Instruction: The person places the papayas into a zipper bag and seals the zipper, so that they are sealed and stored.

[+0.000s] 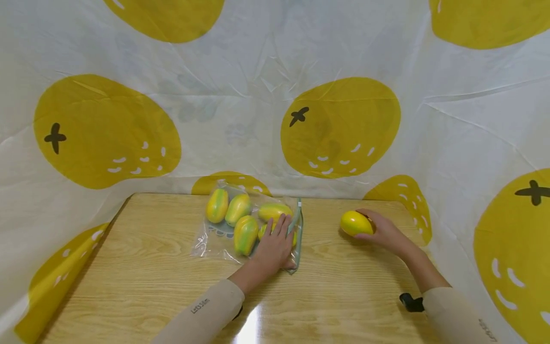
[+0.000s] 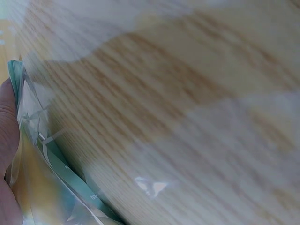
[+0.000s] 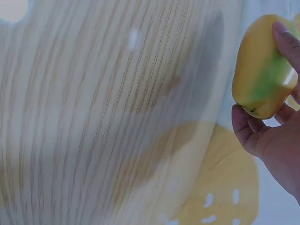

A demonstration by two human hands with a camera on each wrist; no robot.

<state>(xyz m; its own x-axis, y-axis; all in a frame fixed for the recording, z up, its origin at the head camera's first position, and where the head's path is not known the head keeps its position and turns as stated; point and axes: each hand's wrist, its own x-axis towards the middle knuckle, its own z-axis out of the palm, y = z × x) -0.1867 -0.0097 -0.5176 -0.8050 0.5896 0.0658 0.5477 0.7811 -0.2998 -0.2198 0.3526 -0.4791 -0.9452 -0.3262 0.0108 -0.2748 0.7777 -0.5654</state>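
In the head view a clear zip bag (image 1: 221,248) lies flat near the table's back edge, with several yellow-green fruits (image 1: 246,234) inside. Over its right end rests my left hand (image 1: 272,251), fingers extended across a fruit beside the green zip strip (image 1: 299,239). The left wrist view catches only the thumb (image 2: 7,126) against the bag's edge. To the right, my right hand (image 1: 386,234) grips a yellow mango (image 1: 355,223) between thumb and fingers. Seen from the right wrist, this mango (image 3: 262,70) has a green patch and a dark stem end.
The wood-grain table (image 1: 142,286) is bounded at the back and sides by a white cloth (image 1: 240,138) printed with large yellow fruits. A small black object (image 1: 411,302) shows beside the right sleeve. Light reflects off the table's front.
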